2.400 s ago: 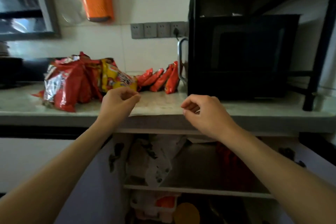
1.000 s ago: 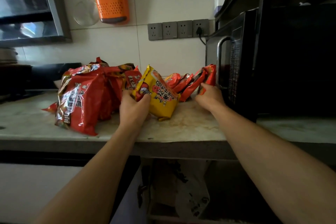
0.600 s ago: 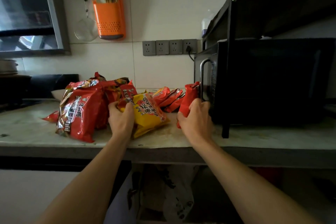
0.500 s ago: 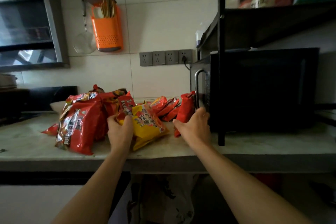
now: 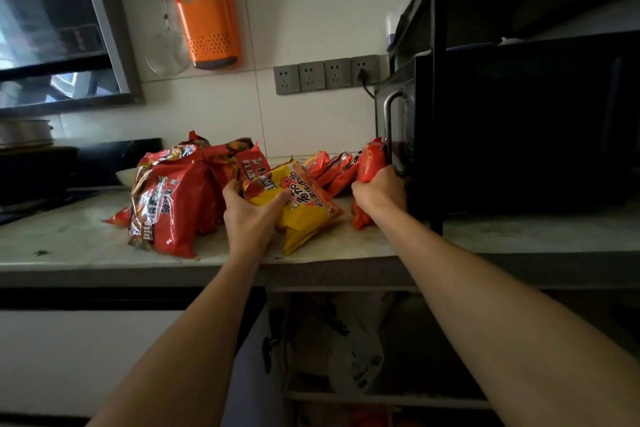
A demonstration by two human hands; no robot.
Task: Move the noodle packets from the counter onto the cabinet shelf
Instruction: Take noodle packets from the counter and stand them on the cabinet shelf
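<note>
A yellow noodle packet [image 5: 304, 208] lies on the pale stone counter [image 5: 69, 243]; my left hand [image 5: 251, 215] grips its left end. My right hand [image 5: 381, 192] holds a red noodle packet [image 5: 370, 159] upright beside the microwave. More red packets [image 5: 332, 168] lean in a row between the two hands. A heap of large red packets [image 5: 173, 198] sits to the left. Below the counter the cabinet stands open, its shelf [image 5: 388, 399] dim and partly hidden by my arms.
A black microwave [image 5: 519, 128] in a black rack [image 5: 436, 80] blocks the right of the counter. A white plastic bag [image 5: 353, 350] hangs inside the cabinet. An orange chopstick holder [image 5: 207, 24] and wall sockets [image 5: 325, 74] are on the tiled wall. A dark stove [image 5: 31, 170] stands at far left.
Both hands reached from the counter edge to the packets and took hold: left on the yellow packet, right on the red one by the microwave. Both packets have been drawn slightly toward me.
</note>
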